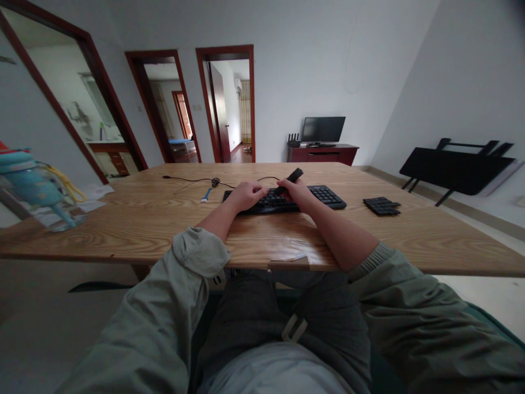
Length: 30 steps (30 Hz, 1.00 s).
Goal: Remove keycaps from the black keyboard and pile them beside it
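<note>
A black keyboard (283,202) lies flat on the wooden table in front of me. My left hand (246,197) is on its left part, thumb pointing right and the other fingers mostly hidden behind the hand; it seems to hold the keyboard down. In my right hand (294,192) is a thick black stick-shaped tool (295,174), tilted up to the right, its lower end over the middle keys. What touches the keys there is hidden by the fingers. Beyond the left hand lies a small blue brush (206,195) with a white end.
A thin black cable (188,179) with a coiled bundle runs behind the keyboard. Several flat black pieces (381,206) lie together on the right of the table (143,230). On the left stand a light-blue object (30,180) and some white papers (96,192).
</note>
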### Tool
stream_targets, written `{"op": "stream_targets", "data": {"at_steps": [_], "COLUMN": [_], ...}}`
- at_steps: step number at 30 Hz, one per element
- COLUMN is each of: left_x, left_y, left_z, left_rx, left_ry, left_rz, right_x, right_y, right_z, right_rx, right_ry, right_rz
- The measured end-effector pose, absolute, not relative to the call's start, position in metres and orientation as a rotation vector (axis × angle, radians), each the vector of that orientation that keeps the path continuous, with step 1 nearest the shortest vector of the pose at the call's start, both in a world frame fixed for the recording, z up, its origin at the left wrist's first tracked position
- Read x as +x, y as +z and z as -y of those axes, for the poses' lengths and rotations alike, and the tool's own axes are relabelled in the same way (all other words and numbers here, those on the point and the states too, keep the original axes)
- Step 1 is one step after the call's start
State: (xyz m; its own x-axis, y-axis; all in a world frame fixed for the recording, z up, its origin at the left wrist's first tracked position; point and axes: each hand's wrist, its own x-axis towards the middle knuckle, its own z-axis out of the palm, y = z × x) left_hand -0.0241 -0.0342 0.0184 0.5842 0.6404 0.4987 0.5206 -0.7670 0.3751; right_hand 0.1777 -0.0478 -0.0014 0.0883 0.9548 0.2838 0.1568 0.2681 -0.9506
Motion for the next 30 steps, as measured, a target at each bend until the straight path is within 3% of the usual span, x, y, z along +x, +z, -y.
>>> {"op": "stream_targets", "data": {"at_steps": [11, 18, 30], "left_x": [-0.023, -0.025, -0.026], "left_y": [0.010, 0.012, 0.008], "left_z": [0.027, 0.025, 0.017], "left_rx": [2.390, 2.670, 2.789], "left_ry": [1.018, 0.879, 0.792], "left_rz": [-0.802, -1.018, -0.999], "right_x": [0.178, 0.182, 0.179], "right_y": [-0.002, -0.010, -0.009], "right_z": [0.049, 0.039, 0.041], "right_rx": [-1.148, -1.159, -1.111], "right_ry": [0.717, 0.414, 0.371], "right_rz": [1.405, 1.624, 1.658]}}
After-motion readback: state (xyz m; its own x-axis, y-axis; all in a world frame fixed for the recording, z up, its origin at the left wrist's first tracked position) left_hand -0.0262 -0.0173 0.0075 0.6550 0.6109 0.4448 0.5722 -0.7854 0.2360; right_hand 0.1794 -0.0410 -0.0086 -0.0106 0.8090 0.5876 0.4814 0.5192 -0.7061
